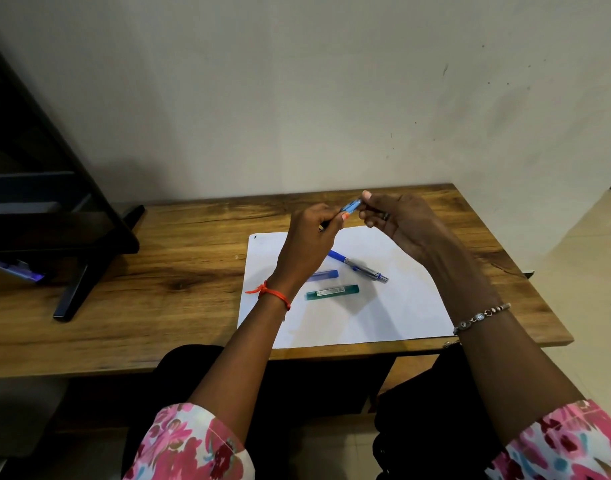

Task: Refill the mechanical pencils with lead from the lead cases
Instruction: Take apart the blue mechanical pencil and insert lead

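Nearest us on the paper (383,313) lie the green lead case (331,292), the blue lead case (323,274) at its 12 o'clock, and a spare pencil (361,267) at 1 o'clock. Beyond, our left hand (309,242) grips the blue pencil (351,205); our right hand (401,221) pinches its end. A skewed pull may break that pinch and drop the blue pencil.

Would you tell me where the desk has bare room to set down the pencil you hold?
Bare: the paper's near strip, between the green lead case and the desk's front edge; its right part beyond the lying pencil; the wood between paper and black stand. Crowded: the paper's middle, where the blue lead case, the green one and that pencil lie.
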Motion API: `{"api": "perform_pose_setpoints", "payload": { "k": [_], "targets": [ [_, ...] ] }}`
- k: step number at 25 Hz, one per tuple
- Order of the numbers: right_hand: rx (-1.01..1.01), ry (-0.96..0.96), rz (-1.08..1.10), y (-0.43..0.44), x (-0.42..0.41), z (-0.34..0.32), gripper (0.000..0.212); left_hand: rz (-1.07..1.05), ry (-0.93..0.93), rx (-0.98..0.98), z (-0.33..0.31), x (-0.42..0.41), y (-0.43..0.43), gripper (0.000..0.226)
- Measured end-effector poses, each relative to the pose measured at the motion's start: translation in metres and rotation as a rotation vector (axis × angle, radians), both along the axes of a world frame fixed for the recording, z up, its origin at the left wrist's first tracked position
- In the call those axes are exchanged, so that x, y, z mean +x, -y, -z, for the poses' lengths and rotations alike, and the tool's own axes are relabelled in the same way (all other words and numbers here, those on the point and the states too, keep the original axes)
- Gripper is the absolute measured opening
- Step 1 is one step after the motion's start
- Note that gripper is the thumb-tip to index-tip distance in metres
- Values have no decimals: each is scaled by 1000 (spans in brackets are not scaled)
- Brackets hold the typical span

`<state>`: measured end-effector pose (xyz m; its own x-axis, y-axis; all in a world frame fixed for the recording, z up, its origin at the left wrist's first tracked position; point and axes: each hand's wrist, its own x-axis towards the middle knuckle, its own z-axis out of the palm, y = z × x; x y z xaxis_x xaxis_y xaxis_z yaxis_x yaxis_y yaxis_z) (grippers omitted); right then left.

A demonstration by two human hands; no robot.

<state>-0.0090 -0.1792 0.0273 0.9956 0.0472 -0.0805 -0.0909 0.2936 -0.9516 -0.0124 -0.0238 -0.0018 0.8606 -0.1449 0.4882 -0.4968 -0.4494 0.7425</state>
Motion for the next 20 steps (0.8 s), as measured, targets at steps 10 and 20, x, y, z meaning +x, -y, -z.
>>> {"api": "perform_pose_setpoints", "payload": {
  "k": [10,20],
  "targets": [
    [-44,94,53,0,1,5,15,0,18,19,-2,0,3,23],
    [-67,28,140,-3,-1,9,16,-17,6,95,2,1,7,29]
  ]
}}
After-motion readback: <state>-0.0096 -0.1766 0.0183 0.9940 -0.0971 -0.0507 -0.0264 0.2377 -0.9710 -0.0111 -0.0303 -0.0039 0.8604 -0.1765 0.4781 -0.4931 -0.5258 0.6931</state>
